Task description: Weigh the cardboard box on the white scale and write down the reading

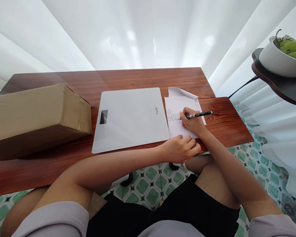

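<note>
Grainy reddish wood worktop, matt brown cardboard box, smooth glossy white scale, thin creased paper, black plastic pen.

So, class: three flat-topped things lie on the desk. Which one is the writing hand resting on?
The sheet of paper, rightmost, beside the white scale; the cardboard box lies far left. The right hand holds a pen there.

- Wooden table, reddish-brown grain, long, set against the curtain
- White curtains across the whole back and right side, in soft folds, daylight glowing through them
- Floor of green and white patterned tiles
- Dark side shelf at right, on a thin black stem, carrying a white bowl of green grapes
- Floor drain at lower right
</note>
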### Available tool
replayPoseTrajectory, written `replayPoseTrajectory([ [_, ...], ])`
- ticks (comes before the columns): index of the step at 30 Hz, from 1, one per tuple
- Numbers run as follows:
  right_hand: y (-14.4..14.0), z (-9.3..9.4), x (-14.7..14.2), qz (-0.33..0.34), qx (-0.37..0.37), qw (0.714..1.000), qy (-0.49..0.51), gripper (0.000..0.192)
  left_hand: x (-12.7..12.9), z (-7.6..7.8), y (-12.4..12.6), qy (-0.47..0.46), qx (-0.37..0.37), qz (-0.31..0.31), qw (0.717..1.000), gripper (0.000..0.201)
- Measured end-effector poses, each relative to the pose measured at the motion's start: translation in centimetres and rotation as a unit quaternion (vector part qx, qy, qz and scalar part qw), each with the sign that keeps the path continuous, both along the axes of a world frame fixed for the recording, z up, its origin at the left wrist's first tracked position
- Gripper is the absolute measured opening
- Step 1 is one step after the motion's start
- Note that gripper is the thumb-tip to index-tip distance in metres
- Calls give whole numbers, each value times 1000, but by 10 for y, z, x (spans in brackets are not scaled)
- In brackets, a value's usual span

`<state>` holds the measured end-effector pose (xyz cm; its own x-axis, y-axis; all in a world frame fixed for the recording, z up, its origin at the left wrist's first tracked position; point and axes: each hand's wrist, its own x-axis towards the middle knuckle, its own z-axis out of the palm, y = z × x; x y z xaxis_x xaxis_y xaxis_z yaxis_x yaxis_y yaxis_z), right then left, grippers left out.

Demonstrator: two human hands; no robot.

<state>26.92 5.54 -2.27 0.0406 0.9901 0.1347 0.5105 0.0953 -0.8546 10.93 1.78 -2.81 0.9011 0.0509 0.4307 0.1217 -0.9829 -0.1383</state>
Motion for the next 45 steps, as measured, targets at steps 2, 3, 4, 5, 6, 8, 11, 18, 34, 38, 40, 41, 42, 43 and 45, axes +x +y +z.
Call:
replayPoseTrajectory([
  [2,0,0,0,1,-2,1000,-2,34,0,0,0,-3,2,-1,1000,21],
  [3,0,0,1,2,-3,1000,-3,34,0,0,0,-2,2,-1,1000,20],
  [4,0,0,1,3,-4,1000,-3,34,0,0,0,-1,1,-1,1000,20],
  [5,0,0,1,4,-6,1000,-4,35,0,0,0,2,-1,-2,1000,21],
  [6,1,0,1,5,-7,1000,-4,35,0,0,0,5,-3,-2,1000,21],
  [8,0,0,1,3,-9,1000,-6,35,0,1,0,13,-7,-1,1000,21],
  [11,0,1,0,-2,-8,1000,-9,36,0,1,0,20,-11,-2,1000,21],
  [18,0,0,1,-1,-12,1000,-2,37,0,1,0,41,-21,-1,999,22],
  [34,1,2,-1,-3,-13,1000,0,34,0,3,0,44,-26,-2,999,20],
  [38,1,0,-1,-13,-17,1000,7,33,-1,3,0,52,-29,-2,998,20],
  [40,1,-1,0,-18,-20,1000,11,33,-1,3,0,51,-28,-1,998,20],
  [41,1,-1,0,-20,-20,1000,12,33,-1,2,0,49,-27,-1,998,20],
  [42,1,-1,0,-21,-20,999,12,33,-1,2,0,46,-26,0,999,20],
  [43,1,-1,0,-22,-19,1000,11,33,-1,2,0,44,-26,0,999,20],
  [45,1,-1,0,-22,-16,1000,5,32,-1,3,0,44,-27,1,999,20],
])
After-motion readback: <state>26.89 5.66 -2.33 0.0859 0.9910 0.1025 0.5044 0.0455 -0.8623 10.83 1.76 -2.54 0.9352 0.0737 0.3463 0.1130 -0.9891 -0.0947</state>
